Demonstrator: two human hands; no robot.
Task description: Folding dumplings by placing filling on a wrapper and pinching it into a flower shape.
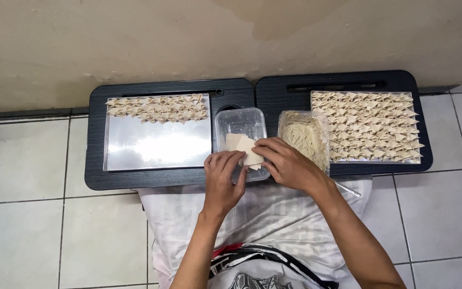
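- Folding a square dumpling wrapper (244,149), both hands meet over the clear plastic tub (240,124) at the middle of the view: the left hand (222,179) pinches the wrapper's lower edge and the right hand (286,163) clamps its right side, so both are closed on the one sheet.
- Near the person, a pale cloth (274,214) covers the lap under the forearms, and a thin metal utensil (347,189) pokes out at 4 o'clock from the right wrist.
- Just past the right hand sits a clear container of pale filling (306,136), touching the tub's right side.
- At 10 o'clock, a metal tray (156,144) on a black lap table (94,160) holds only two rows of folded dumplings (157,108) along its far edge; most of it is bare, so much is left, I judge.
- At 2 o'clock, a second tray of folded dumplings (367,126) on another black table (284,88) looks full.
- Nothing blocks either tray; the wall (135,37) stands beyond.
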